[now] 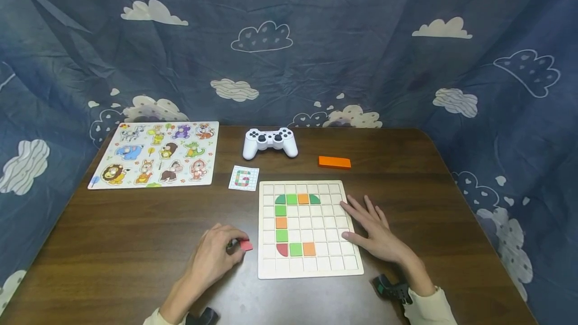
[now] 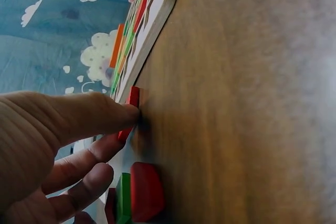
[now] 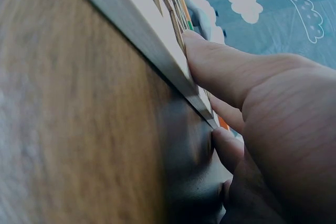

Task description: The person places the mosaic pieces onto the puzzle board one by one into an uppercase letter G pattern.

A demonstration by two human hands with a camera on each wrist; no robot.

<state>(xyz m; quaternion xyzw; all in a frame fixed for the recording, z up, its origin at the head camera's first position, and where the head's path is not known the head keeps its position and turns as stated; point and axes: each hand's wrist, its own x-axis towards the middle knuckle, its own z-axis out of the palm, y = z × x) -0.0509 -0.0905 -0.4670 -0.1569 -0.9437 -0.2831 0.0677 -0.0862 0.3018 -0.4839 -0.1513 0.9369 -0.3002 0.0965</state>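
My left hand (image 1: 211,256) pinches a small red tile (image 1: 246,245) between thumb and fingers, just left of the pale gridded board (image 1: 311,222). Close up, the left wrist view shows the red tile (image 2: 135,96) at the fingertips. Below the lower fingers are a loose red tile (image 2: 147,192) and a green tile (image 2: 124,198). Along the board's top, left side and bottom, green, orange and red tiles form a C shape, with a dark red rounded tile (image 1: 282,250) at its lower left corner. My right hand (image 1: 379,237) rests with spread fingers on the board's right edge.
A small pattern card (image 1: 244,178) lies beyond the board's upper left corner. Farther back are a white game controller (image 1: 270,140) and an orange block (image 1: 334,162). An animal puzzle board (image 1: 177,162) occupies the back left of the wooden table (image 1: 135,234). A cloud-print curtain (image 1: 271,94) hangs behind.
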